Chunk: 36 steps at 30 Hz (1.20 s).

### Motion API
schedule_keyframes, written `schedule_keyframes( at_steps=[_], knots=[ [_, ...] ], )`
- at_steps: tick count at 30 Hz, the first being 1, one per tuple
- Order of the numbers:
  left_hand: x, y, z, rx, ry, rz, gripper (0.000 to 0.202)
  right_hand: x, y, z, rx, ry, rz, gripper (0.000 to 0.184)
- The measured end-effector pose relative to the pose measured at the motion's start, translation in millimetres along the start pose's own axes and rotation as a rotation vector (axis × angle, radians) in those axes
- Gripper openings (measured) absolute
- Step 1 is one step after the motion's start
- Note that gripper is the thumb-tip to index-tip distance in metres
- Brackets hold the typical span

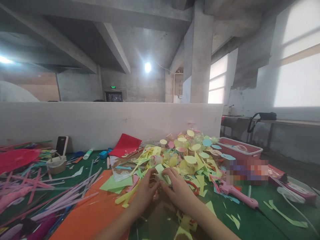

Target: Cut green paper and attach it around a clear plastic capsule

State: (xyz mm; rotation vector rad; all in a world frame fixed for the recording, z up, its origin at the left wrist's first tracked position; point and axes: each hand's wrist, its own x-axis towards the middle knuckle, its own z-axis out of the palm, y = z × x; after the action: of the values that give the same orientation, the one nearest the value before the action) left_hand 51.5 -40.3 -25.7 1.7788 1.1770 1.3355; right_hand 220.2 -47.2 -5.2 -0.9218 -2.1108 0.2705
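Observation:
My left hand (147, 187) and my right hand (178, 188) are close together at the middle of the table, fingers curled inward. Between their fingertips they pinch a small pale green piece of paper (160, 169); its lower part is hidden by my fingers. Just right of my right hand shows a red scissors handle (195, 187), partly covered. Beyond my hands rises a heap of clear plastic balls and yellow paper discs (190, 160), with strips of yellow paper (147, 155) at its left. A light green paper sheet (117, 184) lies left of my left hand.
Orange paper (92, 206) and pink sticks (67, 200) cover the left side. A small bucket (56, 164) stands farther back. At right are a pink glue gun (241, 196) with its cord and a pink basket (241, 148). A white partition (100, 121) borders the table's far side.

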Motion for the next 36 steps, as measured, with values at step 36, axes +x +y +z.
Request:
schedule_keyframes(
  at_steps=[36],
  knots=[
    [1.6, 5.3, -0.2, 0.144, 0.087, 0.04, 0.036, 1.1, 4.2, 9.3, 0.65, -0.052, 0.377, 0.067]
  ],
)
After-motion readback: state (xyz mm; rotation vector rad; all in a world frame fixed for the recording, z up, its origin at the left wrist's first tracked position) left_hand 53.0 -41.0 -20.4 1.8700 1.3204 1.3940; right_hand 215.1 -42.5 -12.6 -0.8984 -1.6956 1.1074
